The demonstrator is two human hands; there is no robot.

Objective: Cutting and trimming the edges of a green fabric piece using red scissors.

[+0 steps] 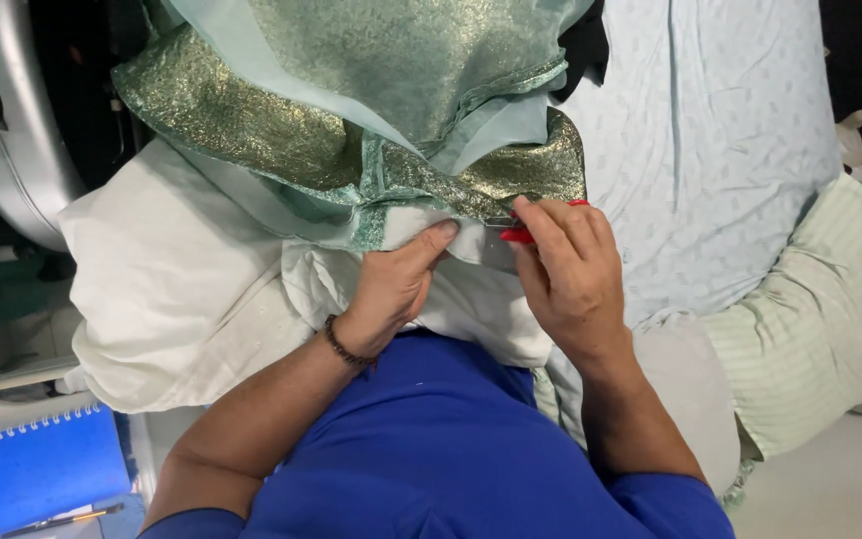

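The right hand is closed on a small red-handled cutter, its metal tip at the lower edge of the green glitter fabric. Just left of that tip, the left hand pinches the white lining below the same edge. With only 2 layers bunched so close, a slip could nick the thumb or slice the glitter cloth.

Single head-worn view, looking steeply down, close over both hands and lap, cloth filling the frame
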